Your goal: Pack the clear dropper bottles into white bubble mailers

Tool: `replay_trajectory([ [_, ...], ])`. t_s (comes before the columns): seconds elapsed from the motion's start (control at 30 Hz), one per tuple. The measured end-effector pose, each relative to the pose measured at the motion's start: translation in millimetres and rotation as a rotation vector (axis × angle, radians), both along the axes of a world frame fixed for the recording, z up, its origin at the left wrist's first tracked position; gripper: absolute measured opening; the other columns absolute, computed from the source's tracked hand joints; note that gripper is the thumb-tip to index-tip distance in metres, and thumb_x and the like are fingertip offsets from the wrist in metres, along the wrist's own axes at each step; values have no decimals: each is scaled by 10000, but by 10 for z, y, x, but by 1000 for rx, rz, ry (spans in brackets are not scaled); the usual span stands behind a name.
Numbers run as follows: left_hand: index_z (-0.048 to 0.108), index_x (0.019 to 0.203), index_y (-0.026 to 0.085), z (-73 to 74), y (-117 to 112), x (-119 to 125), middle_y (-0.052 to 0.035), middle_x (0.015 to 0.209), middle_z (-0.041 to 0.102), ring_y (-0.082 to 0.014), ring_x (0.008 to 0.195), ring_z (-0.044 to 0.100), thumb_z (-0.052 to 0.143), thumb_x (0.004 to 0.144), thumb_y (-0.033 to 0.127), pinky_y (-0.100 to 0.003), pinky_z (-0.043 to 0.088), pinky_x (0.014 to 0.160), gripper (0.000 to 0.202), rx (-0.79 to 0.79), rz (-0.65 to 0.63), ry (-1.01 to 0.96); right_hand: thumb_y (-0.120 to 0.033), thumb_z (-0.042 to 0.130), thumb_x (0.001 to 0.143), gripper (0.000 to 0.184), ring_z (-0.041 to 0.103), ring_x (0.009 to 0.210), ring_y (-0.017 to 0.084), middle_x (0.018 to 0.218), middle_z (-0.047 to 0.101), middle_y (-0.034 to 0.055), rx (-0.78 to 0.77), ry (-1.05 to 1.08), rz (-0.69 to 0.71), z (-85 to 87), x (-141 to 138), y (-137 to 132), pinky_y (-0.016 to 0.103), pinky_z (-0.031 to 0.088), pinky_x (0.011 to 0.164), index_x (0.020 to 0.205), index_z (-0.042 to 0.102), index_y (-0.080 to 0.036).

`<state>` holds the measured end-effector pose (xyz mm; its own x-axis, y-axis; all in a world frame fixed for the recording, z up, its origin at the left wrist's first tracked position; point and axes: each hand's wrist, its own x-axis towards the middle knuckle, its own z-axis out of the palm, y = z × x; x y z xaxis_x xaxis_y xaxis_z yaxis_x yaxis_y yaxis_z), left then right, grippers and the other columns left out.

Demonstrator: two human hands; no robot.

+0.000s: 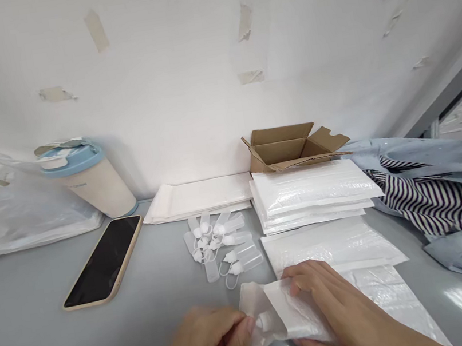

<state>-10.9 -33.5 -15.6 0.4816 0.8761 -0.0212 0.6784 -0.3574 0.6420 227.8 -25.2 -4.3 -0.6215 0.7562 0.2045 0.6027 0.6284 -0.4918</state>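
Note:
My right hand (333,308) grips a small white padded mailer (306,315), fingers on top and thumb beneath. The mailer's mouth gapes toward the left. Just inside that mouth shows the white tip of a small dropper bottle (261,323); the rest of it is hidden. My left hand (212,340), slightly blurred, pinches at this tip with thumb and finger. Beyond the hands lies a loose heap of clear plastic dropper bottles (246,256) with white caps on thin loops. Under and behind my right hand are more flat padded mailers (332,244).
A stack of padded mailers (314,189) sits before an open cardboard box (284,150). Flat white packets (203,194) lie along the wall. At left are a phone (103,264), a blue-lidded tumbler (94,187) and a plastic bag (22,204). Striped cloth (434,197) lies at right.

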Motion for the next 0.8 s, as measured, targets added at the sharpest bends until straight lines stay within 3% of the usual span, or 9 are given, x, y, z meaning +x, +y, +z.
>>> replay_trajectory([
  [0.1, 501, 592, 175, -49, 7, 12, 57, 519, 445, -84, 488, 412, 402, 944, 263, -196, 280, 491, 376, -72, 16, 14, -108, 693, 706, 368, 562, 989, 220, 1057, 605, 68, -34, -54, -54, -4, -18, 9, 358, 504, 858, 1028, 526, -172],
  [0.27, 713, 798, 203, -99, -8, -2, 35, 633, 639, -102, 557, 518, 503, 890, 249, -168, 338, 528, 234, -135, -1, 34, -159, 729, 716, 376, 552, 991, 217, 1055, 597, 60, -39, -21, -78, -30, -11, -4, 348, 495, 872, 1036, 531, -174],
  [0.43, 691, 756, 195, -123, -39, -22, 14, 709, 707, -116, 617, 595, 477, 899, 179, -179, 379, 608, 258, -20, -84, 28, -211, 717, 786, 400, 552, 1034, 210, 1099, 600, 71, 15, 41, -29, -39, 16, -33, 308, 494, 904, 1142, 540, -162],
  [0.53, 675, 731, 190, -134, -27, -2, 33, 623, 650, -93, 537, 532, 467, 918, 180, -176, 340, 543, 280, -30, -111, 23, -176, 697, 804, 400, 571, 1049, 183, 1118, 604, 61, -5, 86, -11, -27, 25, -39, 260, 490, 923, 1173, 543, -177],
  [0.67, 669, 742, 185, -200, -22, 49, 64, 507, 448, -74, 439, 306, 441, 937, 195, -189, 239, 429, 300, -59, -153, 43, -82, 698, 754, 428, 597, 1030, 161, 1108, 605, 48, -111, 91, 34, -8, 39, -48, 223, 502, 917, 1145, 564, -194],
  [0.8, 566, 646, 190, -395, -117, 101, 62, 476, 410, -80, 395, 224, 379, 944, 190, -241, 180, 393, 352, 242, -154, 53, -116, 648, 827, 367, 600, 1028, 163, 1115, 600, 69, -149, 61, 98, 16, 48, -60, 232, 507, 926, 1177, 558, -178],
])
